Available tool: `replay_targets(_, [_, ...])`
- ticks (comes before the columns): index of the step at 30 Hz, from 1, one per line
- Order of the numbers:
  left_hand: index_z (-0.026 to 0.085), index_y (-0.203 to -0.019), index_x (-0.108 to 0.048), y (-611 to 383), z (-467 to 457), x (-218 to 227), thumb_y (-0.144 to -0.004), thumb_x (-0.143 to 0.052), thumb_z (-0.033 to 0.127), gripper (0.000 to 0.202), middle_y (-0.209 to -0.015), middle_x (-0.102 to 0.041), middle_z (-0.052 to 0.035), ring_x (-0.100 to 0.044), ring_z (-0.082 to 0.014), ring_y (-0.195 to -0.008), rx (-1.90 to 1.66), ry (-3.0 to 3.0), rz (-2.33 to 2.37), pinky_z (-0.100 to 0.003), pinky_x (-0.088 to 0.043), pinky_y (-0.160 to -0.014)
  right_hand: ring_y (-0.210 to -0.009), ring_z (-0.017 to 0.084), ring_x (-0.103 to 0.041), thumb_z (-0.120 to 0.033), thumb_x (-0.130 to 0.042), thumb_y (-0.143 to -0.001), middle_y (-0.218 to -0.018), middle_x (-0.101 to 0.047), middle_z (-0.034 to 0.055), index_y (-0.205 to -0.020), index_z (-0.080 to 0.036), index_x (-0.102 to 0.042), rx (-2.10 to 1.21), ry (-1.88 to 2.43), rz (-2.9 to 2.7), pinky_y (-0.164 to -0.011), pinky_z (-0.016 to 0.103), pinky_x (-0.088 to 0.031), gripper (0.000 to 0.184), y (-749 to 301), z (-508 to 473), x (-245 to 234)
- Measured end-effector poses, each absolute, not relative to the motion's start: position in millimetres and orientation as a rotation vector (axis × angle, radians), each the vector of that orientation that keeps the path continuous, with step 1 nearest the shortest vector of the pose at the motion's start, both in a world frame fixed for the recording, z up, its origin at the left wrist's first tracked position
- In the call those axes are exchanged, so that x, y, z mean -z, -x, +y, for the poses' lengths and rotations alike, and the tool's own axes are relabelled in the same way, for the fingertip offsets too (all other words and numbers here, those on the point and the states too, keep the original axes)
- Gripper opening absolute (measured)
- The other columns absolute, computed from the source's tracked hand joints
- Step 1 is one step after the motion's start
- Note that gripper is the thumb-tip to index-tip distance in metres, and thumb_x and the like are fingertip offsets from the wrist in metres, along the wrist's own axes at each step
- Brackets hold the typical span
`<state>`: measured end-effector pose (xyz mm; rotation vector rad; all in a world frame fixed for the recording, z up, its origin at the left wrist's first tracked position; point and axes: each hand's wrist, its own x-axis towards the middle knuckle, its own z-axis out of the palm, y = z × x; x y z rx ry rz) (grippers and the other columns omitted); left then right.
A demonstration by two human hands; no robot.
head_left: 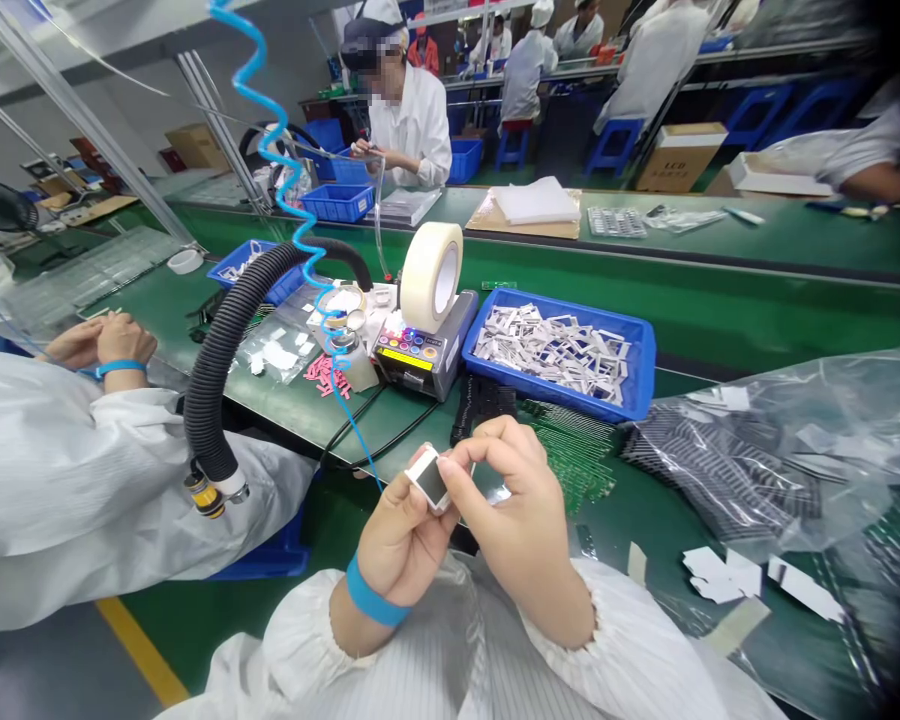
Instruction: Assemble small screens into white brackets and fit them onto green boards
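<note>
My left hand (405,530), with a blue band at the wrist, grips a small white-framed screen (430,480) with a dark grey face. The screen is tilted up toward me, above the bench's front edge. My right hand (514,490) is closed in a pinch, thumb and forefinger at the screen's upper right edge. Whether a thin film lies between those fingertips cannot be made out. Just beyond my hands lie green circuit boards (570,450) and black strips (484,400). A blue bin (649,345) full of white frames (555,350) stands behind them.
A tape roll (429,277) stands on a grey device (420,365). To the left are a black hose (221,340), a coiled blue air line (270,150) and a co-worker's hands (116,340). Plastic bags (795,440) and white cut pieces (724,575) lie at right.
</note>
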<state>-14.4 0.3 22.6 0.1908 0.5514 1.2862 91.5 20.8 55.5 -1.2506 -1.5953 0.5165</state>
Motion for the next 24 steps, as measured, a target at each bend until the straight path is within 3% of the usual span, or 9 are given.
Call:
replay_targets(3, [0.022, -0.09, -0.073, 15, 0, -18, -0.059, -0.083, 0.027, 0.032, -0.089, -0.074, 0.0004, -0.066, -0.0106, -0.084, -1.297, -0.207, 0.617, -0.019, -0.049, -0.081, -0.075, 0.019, -0.049, -0.028, -0.057, -0.082, -0.073, -0.053, 0.0011, -0.07, -0.021, -0.06, -0.314, 1.29, -1.637, -0.074, 0.039, -0.036, 0.015, -87, 24, -48])
replay_targets(5, [0.022, -0.09, -0.072, 17, 0, -14, -0.061, -0.082, 0.028, 0.032, -0.093, -0.074, -0.0006, -0.065, -0.0127, -0.09, -1.284, -0.202, 0.658, -0.02, -0.049, -0.084, -0.085, 0.022, -0.052, -0.029, -0.055, -0.084, -0.084, -0.057, 0.005, -0.088, -0.019, -0.062, -0.127, 1.285, -1.644, -0.083, 0.044, -0.037, 0.013, -85, 24, -42])
replay_targets(7, [0.024, -0.091, -0.072, 22, -1, -8, -0.066, -0.078, 0.03, 0.027, -0.098, -0.073, 0.0003, -0.064, -0.0136, -0.097, -1.262, -0.19, 0.702, -0.021, -0.048, -0.086, -0.104, 0.025, -0.051, -0.028, -0.051, -0.087, -0.104, -0.06, 0.01, -0.108, -0.017, -0.058, 0.055, 1.191, -1.755, -0.096, 0.049, -0.032, 0.024, -85, 23, -34])
replay_targets(9, [0.027, -0.094, -0.071, 30, -1, -1, -0.075, -0.07, 0.034, 0.02, -0.101, -0.073, 0.0028, -0.062, -0.0117, -0.103, -1.23, -0.176, 0.731, -0.019, -0.048, -0.087, -0.123, 0.027, -0.04, -0.031, -0.043, -0.092, -0.126, -0.054, 0.011, -0.12, -0.016, -0.054, 0.167, 1.038, -2.031, -0.106, 0.053, -0.021, 0.034, -88, 19, -25])
replay_targets(13, [0.03, -0.095, -0.07, 46, 0, 11, -0.081, -0.063, 0.036, 0.017, -0.099, -0.073, 0.0062, -0.061, -0.0083, -0.105, -1.076, -0.18, 0.74, -0.015, -0.047, -0.087, -0.135, 0.032, -0.024, -0.053, -0.029, -0.093, -0.146, -0.038, 0.0095, -0.132, -0.011, -0.044, 0.149, 0.853, -2.44, -0.109, 0.06, -0.008, 0.059, -100, 4, -8])
replay_targets(16, [0.025, -0.087, -0.073, 49, -3, 13, -0.072, -0.073, 0.028, 0.016, -0.089, -0.074, 0.0022, -0.066, -0.0113, -0.09, -0.96, -0.321, 0.733, -0.018, -0.05, -0.081, -0.134, 0.029, -0.028, -0.047, -0.03, -0.095, -0.141, -0.045, 0.0089, -0.13, -0.012, -0.046, 0.001, 0.879, -2.341, -0.11, 0.057, -0.01, 0.052, -114, -6, -3])
replay_targets(19, [0.015, -0.08, -0.074, 43, -9, 11, -0.068, -0.077, 0.024, 0.016, -0.072, -0.072, -0.0017, -0.065, -0.0109, -0.072, -0.834, -0.457, 0.687, -0.018, -0.051, -0.07, -0.123, 0.019, -0.045, -0.034, -0.039, -0.096, -0.122, -0.062, 0.0049, -0.114, -0.016, -0.054, -0.252, 0.971, -2.154, -0.112, 0.046, -0.012, 0.03, -126, -9, -1])
replay_targets(22, [0.013, -0.09, -0.073, 35, -14, 13, -0.068, -0.077, 0.031, 0.029, -0.08, -0.072, -0.0048, -0.065, -0.0124, -0.076, -0.779, -0.431, 0.625, -0.021, -0.052, -0.074, -0.1, 0.012, -0.058, -0.024, -0.048, -0.092, -0.096, -0.071, -0.0054, -0.092, -0.023, -0.058, -0.38, 0.926, -1.991, -0.112, 0.042, -0.013, 0.01, -131, -9, -1])
replay_targets(24, [0.016, -0.101, -0.071, 29, -16, 17, -0.067, -0.077, 0.035, 0.04, -0.09, -0.073, -0.0055, -0.066, -0.0142, -0.082, -0.776, -0.364, 0.574, -0.024, -0.053, -0.078, -0.092, 0.012, -0.059, -0.017, -0.051, -0.088, -0.088, -0.072, -0.0077, -0.089, -0.023, -0.058, -0.322, 0.899, -1.917, -0.11, 0.042, -0.017, 0.009, -132, -10, -1])
